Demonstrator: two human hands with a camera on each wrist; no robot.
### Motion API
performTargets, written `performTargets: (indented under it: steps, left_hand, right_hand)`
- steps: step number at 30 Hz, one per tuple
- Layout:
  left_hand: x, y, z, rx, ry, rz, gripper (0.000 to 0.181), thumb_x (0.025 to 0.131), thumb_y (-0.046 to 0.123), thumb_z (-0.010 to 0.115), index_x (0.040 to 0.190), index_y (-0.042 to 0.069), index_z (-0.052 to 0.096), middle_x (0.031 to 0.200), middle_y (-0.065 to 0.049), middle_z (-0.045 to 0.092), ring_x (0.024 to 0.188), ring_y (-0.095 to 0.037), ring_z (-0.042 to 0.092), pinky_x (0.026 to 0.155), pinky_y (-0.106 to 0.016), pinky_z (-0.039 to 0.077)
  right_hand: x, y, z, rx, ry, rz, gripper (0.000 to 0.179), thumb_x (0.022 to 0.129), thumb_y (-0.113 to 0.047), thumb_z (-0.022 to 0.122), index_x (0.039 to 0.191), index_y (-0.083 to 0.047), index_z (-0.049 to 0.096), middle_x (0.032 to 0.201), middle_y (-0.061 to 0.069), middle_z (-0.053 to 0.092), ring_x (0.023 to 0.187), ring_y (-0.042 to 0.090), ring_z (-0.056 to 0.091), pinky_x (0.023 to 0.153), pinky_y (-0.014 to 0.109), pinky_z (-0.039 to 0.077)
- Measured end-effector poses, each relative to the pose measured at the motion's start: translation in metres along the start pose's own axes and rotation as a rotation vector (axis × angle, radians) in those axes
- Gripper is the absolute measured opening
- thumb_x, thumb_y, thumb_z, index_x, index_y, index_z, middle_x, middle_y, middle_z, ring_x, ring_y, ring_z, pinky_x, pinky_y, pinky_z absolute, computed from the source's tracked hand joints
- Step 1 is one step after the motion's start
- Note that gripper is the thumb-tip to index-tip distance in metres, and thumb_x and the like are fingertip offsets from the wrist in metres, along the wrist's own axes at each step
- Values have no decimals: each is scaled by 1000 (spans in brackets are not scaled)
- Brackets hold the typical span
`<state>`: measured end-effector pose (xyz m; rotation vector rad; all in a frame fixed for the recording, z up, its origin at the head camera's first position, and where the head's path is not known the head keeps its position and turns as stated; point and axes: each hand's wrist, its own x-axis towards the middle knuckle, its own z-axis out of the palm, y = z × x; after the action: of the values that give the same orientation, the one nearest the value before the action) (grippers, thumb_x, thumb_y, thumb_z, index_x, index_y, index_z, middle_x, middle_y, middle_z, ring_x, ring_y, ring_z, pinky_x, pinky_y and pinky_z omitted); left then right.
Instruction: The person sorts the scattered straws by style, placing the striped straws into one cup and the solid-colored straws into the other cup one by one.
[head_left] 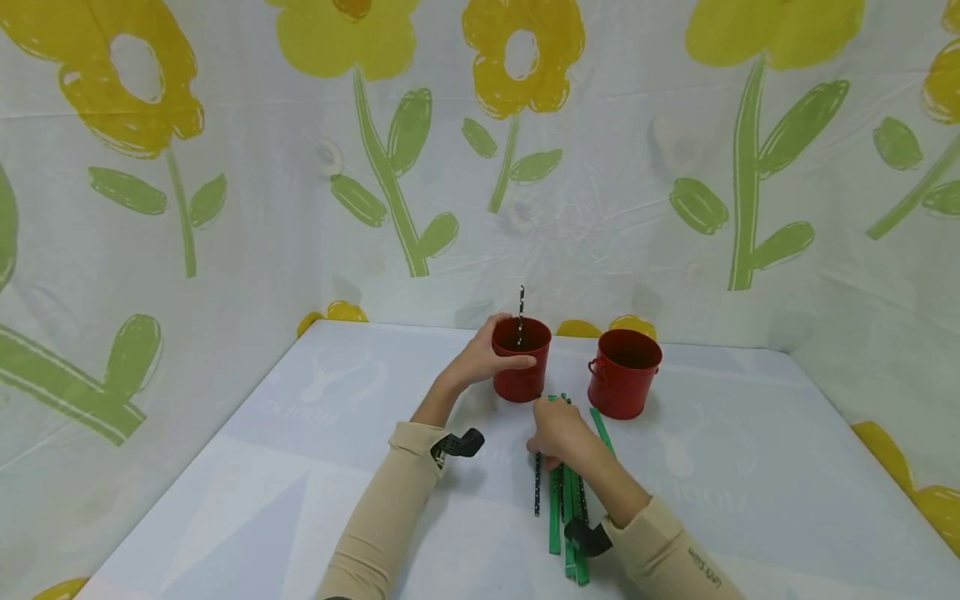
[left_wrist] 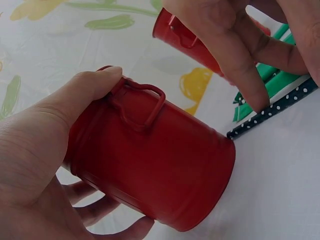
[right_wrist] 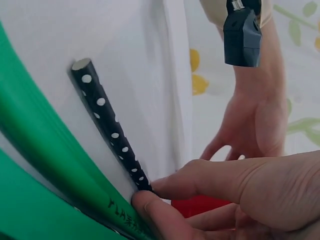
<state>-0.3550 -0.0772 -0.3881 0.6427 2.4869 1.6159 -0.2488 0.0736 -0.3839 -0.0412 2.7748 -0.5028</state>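
A small red metal bucket [head_left: 519, 387] stands near the back of the table, and my left hand [head_left: 480, 358] grips its side, thumb near the rim in the left wrist view. One black straw with white dots [head_left: 521, 302] stands upright inside it. My right hand [head_left: 564, 433] is just in front of the bucket, over a bundle of straws. Its thumb and index finger pinch another black dotted straw [right_wrist: 110, 125], which lies on the table at the bundle's left. Green straws [head_left: 554, 517], flat-looking and some with print, lie beside it with more dotted ones among them.
A second red bucket [head_left: 624, 385] with a wire handle stands to the right. One green straw [head_left: 602, 429] lies at an angle before it. The white table [head_left: 247, 500] meets a flower-printed curtain [head_left: 600, 192] at the back and sides.
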Motion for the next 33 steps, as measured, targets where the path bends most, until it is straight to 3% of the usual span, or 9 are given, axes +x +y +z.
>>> performTargets:
  steps: [5, 13, 21, 33]
  left_hand:
    - [0, -1, 0, 2, 4, 5, 90, 82, 34, 78, 151, 19, 23, 146, -4, 45, 133, -24, 46, 105, -46, 48]
    - [1, -2, 1, 8, 4, 11, 90, 81, 35, 78, 152, 19, 23, 147, -4, 45, 133, -24, 46, 105, -46, 48]
    - [2, -2, 3, 8, 1, 6, 91, 82, 34, 78, 152, 18, 23, 146, -3, 45, 132, -23, 46, 106, -45, 48]
    - [3, -4, 1, 24, 13, -9, 92, 81, 37, 78, 152, 20, 22, 147, -2, 44, 133, -23, 45, 107, -46, 47]
  right_hand:
    - [1, 1, 2, 31, 22, 2, 57, 82, -19, 79, 128, 3, 54, 99, 19, 62, 50, 14, 64, 47, 18, 51]
    - [-2, -1, 6, 25, 79, 6, 53, 80, -19, 82, 122, 3, 58, 87, 16, 61, 49, 15, 63, 46, 18, 50]
    - [-2, -2, 8, 19, 83, 50, 48, 80, -21, 82, 117, 2, 60, 78, 14, 59, 48, 16, 63, 46, 18, 49]
    - [2, -2, 12, 1, 106, 44, 47, 80, -26, 81, 114, 1, 62, 67, 10, 58, 46, 15, 61, 45, 19, 49]
